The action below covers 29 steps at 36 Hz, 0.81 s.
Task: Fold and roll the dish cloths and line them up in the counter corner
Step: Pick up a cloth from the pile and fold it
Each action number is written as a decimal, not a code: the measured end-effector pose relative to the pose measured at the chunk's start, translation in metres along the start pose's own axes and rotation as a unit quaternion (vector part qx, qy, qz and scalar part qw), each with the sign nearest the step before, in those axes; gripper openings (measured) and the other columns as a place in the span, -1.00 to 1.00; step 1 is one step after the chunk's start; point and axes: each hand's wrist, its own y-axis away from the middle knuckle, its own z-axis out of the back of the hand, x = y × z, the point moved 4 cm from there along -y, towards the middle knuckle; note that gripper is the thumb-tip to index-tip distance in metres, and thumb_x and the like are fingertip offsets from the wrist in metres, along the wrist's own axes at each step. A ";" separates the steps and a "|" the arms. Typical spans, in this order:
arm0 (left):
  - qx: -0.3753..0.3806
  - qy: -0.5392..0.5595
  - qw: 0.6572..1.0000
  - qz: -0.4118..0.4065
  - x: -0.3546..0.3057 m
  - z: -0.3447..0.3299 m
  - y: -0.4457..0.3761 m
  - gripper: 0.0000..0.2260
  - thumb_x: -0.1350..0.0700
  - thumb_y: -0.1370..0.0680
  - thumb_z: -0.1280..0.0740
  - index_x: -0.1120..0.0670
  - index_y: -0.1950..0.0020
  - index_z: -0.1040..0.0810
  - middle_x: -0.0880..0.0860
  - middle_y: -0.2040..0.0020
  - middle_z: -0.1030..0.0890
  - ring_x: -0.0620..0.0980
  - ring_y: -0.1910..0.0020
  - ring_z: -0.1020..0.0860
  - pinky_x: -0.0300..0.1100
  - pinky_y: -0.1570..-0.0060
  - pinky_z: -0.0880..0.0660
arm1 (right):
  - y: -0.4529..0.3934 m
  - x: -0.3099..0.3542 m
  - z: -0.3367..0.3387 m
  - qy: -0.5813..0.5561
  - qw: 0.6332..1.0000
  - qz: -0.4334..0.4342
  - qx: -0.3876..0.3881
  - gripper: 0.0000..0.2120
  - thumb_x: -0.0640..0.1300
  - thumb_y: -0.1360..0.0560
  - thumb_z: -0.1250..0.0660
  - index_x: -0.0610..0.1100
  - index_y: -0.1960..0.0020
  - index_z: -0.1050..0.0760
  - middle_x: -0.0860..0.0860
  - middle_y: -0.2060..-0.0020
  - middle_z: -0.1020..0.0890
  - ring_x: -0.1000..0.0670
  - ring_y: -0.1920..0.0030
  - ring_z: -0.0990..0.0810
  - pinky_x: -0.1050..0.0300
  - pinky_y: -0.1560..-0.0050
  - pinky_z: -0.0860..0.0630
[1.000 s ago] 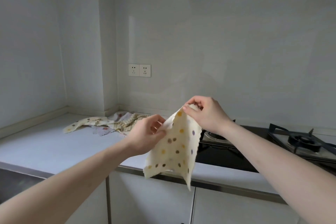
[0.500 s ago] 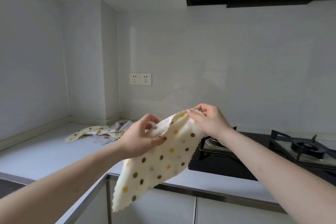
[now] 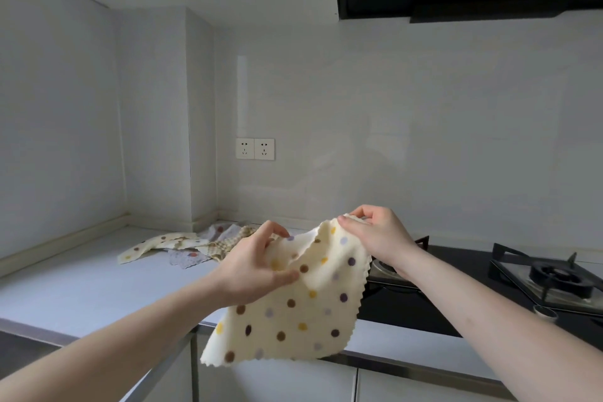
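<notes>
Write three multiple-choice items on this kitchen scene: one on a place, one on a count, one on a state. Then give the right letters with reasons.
1. Where do the other cloths lie?
A. on the hob
B. on the counter near the corner
C. in a drawer

2. How many wall sockets show?
A. one
B. two
C. four

3. How is the dotted cloth held?
A. rolled tight in one hand
B. flat on the counter
C. up in the air, pinched by both hands

Answers:
1 B: they lie loose on the counter by the wall corner.
2 B: two sit side by side.
3 C: the left hand and right hand pinch its top edge and it hangs open.
</notes>
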 end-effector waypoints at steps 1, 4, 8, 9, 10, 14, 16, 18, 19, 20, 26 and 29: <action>-0.010 0.004 1.000 -0.007 0.001 0.001 0.000 -0.66 -0.02 -0.45 -0.51 -0.19 -0.11 -0.43 -0.07 0.10 -0.62 -0.04 0.23 -0.63 0.03 0.20 -0.63 | -0.001 0.000 0.001 0.003 1.000 -0.002 -0.004 -0.74 0.05 -0.49 -0.47 -0.16 0.14 -0.62 0.05 0.34 -0.61 0.06 0.31 -0.53 0.16 0.20 -0.43; -0.023 0.033 0.999 -0.011 0.008 0.005 0.000 -0.84 0.03 -0.55 -0.39 -0.15 -0.07 -0.47 -0.02 0.17 -0.66 -0.01 0.30 -0.59 0.07 0.27 -0.59 | -0.002 -0.005 0.004 0.009 1.000 -0.015 -0.012 -0.71 0.07 -0.49 -0.46 -0.18 0.13 -0.61 0.02 0.32 -0.58 0.04 0.31 -0.50 0.15 0.23 -0.41; -0.038 -0.014 0.999 -0.018 0.014 0.012 0.005 -0.85 0.00 -0.43 -0.30 -0.14 0.02 -0.47 -0.09 0.21 -0.61 -0.05 0.29 -0.57 0.09 0.25 -0.60 | -0.001 -0.015 0.007 -0.007 0.999 -0.033 -0.004 -0.72 0.07 -0.49 -0.46 -0.17 0.14 -0.62 -0.01 0.27 -0.62 0.02 0.24 -0.53 0.12 0.17 -0.42; -0.027 -0.001 0.999 -0.017 0.015 0.012 0.007 -0.80 -0.01 -0.39 -0.33 -0.14 0.00 -0.45 -0.07 0.19 -0.61 -0.01 0.28 -0.59 0.08 0.32 -0.60 | 0.000 -0.017 0.006 -0.007 0.999 -0.033 -0.001 -0.72 0.08 -0.49 -0.46 -0.16 0.14 -0.62 -0.01 0.26 -0.63 0.02 0.23 -0.54 0.11 0.16 -0.42; -0.013 0.004 1.000 -0.016 0.016 0.011 0.008 -0.73 -0.01 -0.38 -0.38 -0.15 -0.03 -0.42 -0.07 0.14 -0.62 0.02 0.27 -0.61 0.04 0.38 -0.60 | 0.001 -0.017 0.006 -0.006 0.999 -0.033 0.000 -0.71 0.08 -0.49 -0.46 -0.16 0.14 -0.63 -0.01 0.25 -0.64 0.03 0.23 -0.55 0.12 0.15 -0.42; 0.008 -0.093 0.994 -0.064 0.019 0.009 0.012 -0.37 -0.07 -0.28 -0.55 -0.22 -0.21 -0.27 -0.10 -0.02 -0.57 -0.01 0.14 -0.56 -0.04 0.18 -0.57 | 0.000 -0.015 0.005 -0.004 1.000 -0.029 -0.005 -0.72 0.07 -0.50 -0.46 -0.16 0.14 -0.63 -0.03 0.22 -0.67 0.02 0.20 -0.56 0.11 0.13 -0.43; 0.009 -0.134 0.988 -0.080 0.024 0.008 0.012 -0.28 -0.06 -0.27 -0.54 -0.25 -0.30 -0.20 -0.12 -0.07 -0.53 -0.03 0.08 -0.52 -0.06 0.11 -0.54 | -0.001 -0.015 0.006 0.000 0.999 -0.032 -0.008 -0.73 0.07 -0.50 -0.45 -0.16 0.13 -0.62 -0.03 0.23 -0.66 0.02 0.20 -0.56 0.12 0.13 -0.42; 0.008 -0.145 0.983 -0.110 0.026 0.008 0.013 -0.30 -0.06 -0.34 -0.51 -0.28 -0.35 -0.20 -0.18 -0.11 -0.51 -0.12 0.07 -0.51 -0.13 0.12 -0.52 | -0.001 -0.016 0.007 0.005 0.999 -0.036 -0.010 -0.73 0.06 -0.50 -0.45 -0.16 0.12 -0.62 -0.02 0.22 -0.65 0.02 0.19 -0.56 0.13 0.13 -0.42; 0.005 -0.141 0.981 -0.130 0.026 0.008 0.013 -0.38 -0.07 -0.41 -0.49 -0.28 -0.35 -0.24 -0.21 -0.10 -0.51 -0.17 0.09 -0.51 -0.19 0.15 -0.49 | -0.001 -0.017 0.007 0.008 0.999 -0.038 -0.010 -0.73 0.06 -0.50 -0.45 -0.16 0.12 -0.62 -0.03 0.21 -0.66 0.01 0.18 -0.57 0.13 0.13 -0.42; 0.004 -0.135 0.980 -0.145 0.024 0.009 0.015 -0.49 -0.08 -0.48 -0.46 -0.28 -0.33 -0.30 -0.23 -0.08 -0.53 -0.22 0.12 -0.52 -0.26 0.19 -0.46 | -0.001 -0.019 0.007 0.010 0.999 -0.040 -0.011 -0.72 0.07 -0.50 -0.46 -0.17 0.12 -0.62 -0.04 0.19 -0.68 0.01 0.16 -0.58 0.13 0.12 -0.43; -0.027 -0.098 0.979 -0.178 0.025 0.008 0.014 -0.83 -0.11 -0.65 -0.27 -0.12 -0.10 -0.63 -0.23 0.09 -0.55 -0.19 0.08 -0.54 -0.19 0.07 -0.48 | 0.002 -0.028 0.003 0.021 0.998 -0.054 -0.005 -0.73 0.07 -0.49 -0.46 -0.15 0.11 -0.64 -0.08 0.12 -0.72 0.00 0.15 -0.59 0.12 0.11 -0.44; -0.038 -0.053 0.988 -0.143 0.033 0.006 0.009 -0.83 -0.04 -0.64 -0.32 -0.04 0.01 -0.69 -0.18 0.05 -0.57 -0.14 0.03 -0.57 -0.11 0.02 -0.52 | 0.003 -0.031 0.002 0.026 0.998 -0.058 0.001 -0.74 0.07 -0.49 -0.46 -0.15 0.12 -0.64 -0.09 0.14 -0.71 0.01 0.16 -0.58 0.12 0.13 -0.43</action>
